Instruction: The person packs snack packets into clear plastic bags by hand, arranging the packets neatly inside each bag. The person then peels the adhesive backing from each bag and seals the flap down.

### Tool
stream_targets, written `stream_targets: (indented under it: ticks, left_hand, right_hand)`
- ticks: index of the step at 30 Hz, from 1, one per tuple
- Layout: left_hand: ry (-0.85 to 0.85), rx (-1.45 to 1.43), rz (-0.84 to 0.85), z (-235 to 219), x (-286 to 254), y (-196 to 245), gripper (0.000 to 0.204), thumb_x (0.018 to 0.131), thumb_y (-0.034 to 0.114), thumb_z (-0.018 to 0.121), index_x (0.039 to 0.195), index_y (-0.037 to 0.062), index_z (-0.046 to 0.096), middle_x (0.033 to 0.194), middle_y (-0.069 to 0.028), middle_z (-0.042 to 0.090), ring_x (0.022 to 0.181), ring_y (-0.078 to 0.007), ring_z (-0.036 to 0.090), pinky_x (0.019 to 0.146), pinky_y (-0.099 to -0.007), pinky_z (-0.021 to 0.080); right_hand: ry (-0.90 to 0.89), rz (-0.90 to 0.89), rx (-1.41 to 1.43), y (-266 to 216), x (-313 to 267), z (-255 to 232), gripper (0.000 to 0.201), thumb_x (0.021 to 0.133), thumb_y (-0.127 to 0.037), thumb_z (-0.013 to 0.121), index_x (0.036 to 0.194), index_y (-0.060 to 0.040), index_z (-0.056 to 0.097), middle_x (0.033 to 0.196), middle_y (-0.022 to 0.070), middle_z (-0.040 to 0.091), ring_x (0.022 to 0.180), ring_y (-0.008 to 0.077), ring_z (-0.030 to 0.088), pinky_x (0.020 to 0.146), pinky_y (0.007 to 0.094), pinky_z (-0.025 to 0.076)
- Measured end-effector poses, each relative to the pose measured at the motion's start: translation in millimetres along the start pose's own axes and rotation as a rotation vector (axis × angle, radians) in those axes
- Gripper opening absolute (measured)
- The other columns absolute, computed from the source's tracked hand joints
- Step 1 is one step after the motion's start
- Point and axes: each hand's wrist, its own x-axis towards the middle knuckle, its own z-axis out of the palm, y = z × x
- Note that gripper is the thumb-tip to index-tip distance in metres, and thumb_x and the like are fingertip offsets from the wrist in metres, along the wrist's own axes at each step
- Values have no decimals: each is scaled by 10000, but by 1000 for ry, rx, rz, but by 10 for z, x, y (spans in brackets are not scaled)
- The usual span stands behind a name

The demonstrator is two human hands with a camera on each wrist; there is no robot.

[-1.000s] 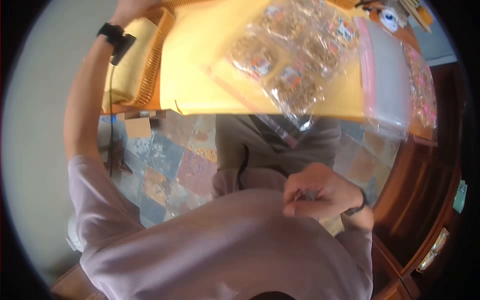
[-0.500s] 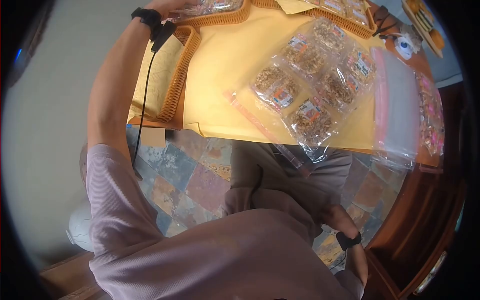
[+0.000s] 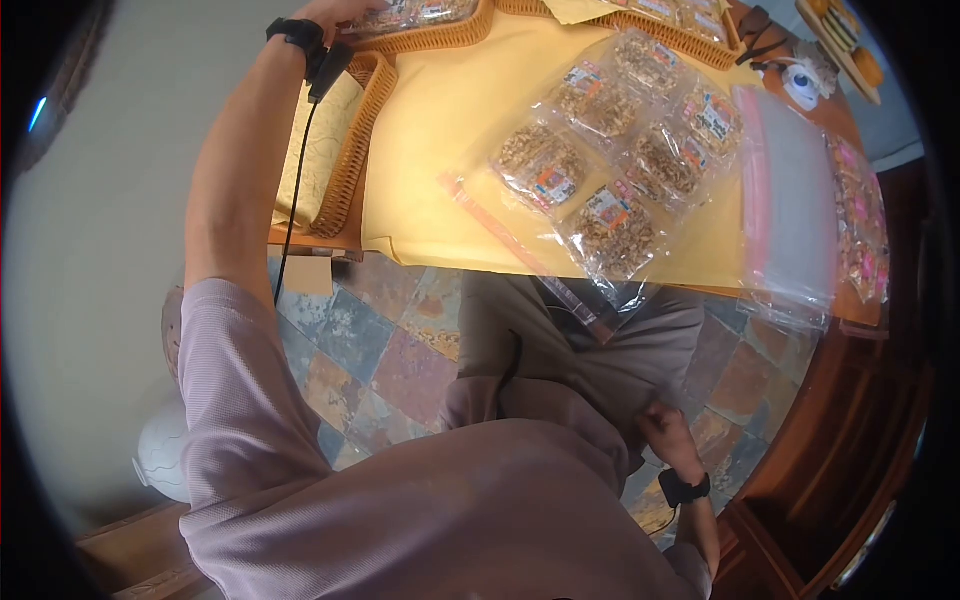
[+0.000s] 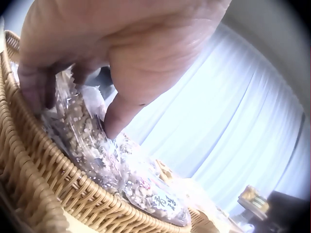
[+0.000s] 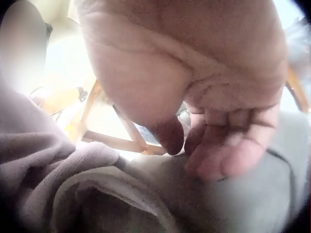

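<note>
The left hand [image 4: 119,41] holds a nut packet [image 4: 80,124] between thumb and fingers, inside the wicker basket [image 4: 80,182] under it; this grip should be light, I think, so the pieces do not break. More packets lie beside these fingers. Nearer the body from this hand, another basket [image 3: 372,120] contains yellow cloth [image 3: 325,160]. The right hand [image 5: 194,73], loosely curled over the lap, holds nothing.

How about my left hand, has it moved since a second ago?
Yes, forward: judged against the basket with the yellow cloth, your left hand was at its far end and now is beyond it, at a packet.
</note>
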Motion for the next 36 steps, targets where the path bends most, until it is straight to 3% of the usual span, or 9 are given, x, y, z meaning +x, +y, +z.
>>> stream_targets:
  ticks: [11,14,16,17,21,23,25,30,36]
  left_hand:
    - [-26,-113,-25,-197,158,35,422,906,311,788,1162,-4,675,1086,-108,702,955,-187,674,825,-299,574]
    - [-5,771,524,-319,-337,184,311,978,95,571,1212,-93,656,1107,-246,720,943,-329,712,776,-384,588]
    - [33,-842,52,-256,-816,399,339,1039,139,524,1288,-79,595,1198,-234,684,1047,-321,690,848,-416,588]
    - [-55,-989,39,-365,-741,297,340,1062,173,516,1285,-80,565,1203,-207,669,1004,-329,690,867,-438,601]
    - [42,-998,244,-431,-1369,211,345,1056,194,535,1288,-60,555,1245,-204,635,1006,-318,678,858,-410,611]
    - [-80,-1111,207,-494,-1446,-106,395,1010,227,639,1296,-37,571,1247,-180,647,1053,-269,673,906,-362,591]
    - [-119,-1176,165,-278,-1798,-249,440,966,238,728,1288,-28,590,1225,-157,671,1091,-228,673,965,-330,570]
    - [82,-1138,59,351,-3175,-138,435,977,232,675,1310,-40,605,1263,-92,682,1090,-193,698,978,-368,569]
    - [-98,-1256,0,823,-3812,-271,523,931,177,718,1359,-67,545,1197,-133,707,1022,-171,718,945,-334,579]
  right_hand:
    - [23,146,100,-194,-108,18,191,928,-175,682,946,15,677,739,202,691,681,341,700,644,402,518]
    - [-1,86,-40,-362,-122,-72,201,921,-176,688,958,21,683,752,200,707,721,352,718,669,411,535]
    - [35,-78,-83,-565,-143,-187,205,912,-153,706,985,36,682,839,211,724,776,363,726,706,437,548]
    - [64,-140,-59,-809,-165,-280,207,902,-138,721,995,41,679,887,217,725,792,370,724,720,443,551]
    - [413,-779,149,-1596,-403,-629,202,845,-142,717,1000,-19,678,895,141,716,804,290,690,748,431,529]
    - [605,-778,-198,-1950,-636,-741,294,874,-236,699,1061,-10,692,880,174,715,833,305,693,771,455,542]
    - [1125,-1955,715,-2409,-312,-727,511,972,-178,672,1440,-31,531,1251,137,618,1136,241,601,857,376,496]
    - [793,-1857,1023,-2887,-414,-784,421,988,-64,620,1403,-57,553,1297,83,563,1159,224,536,869,332,460]
    - [734,-2169,1276,-2952,-161,-610,244,1000,-52,583,1243,-53,563,1151,63,524,1101,224,530,785,334,438]
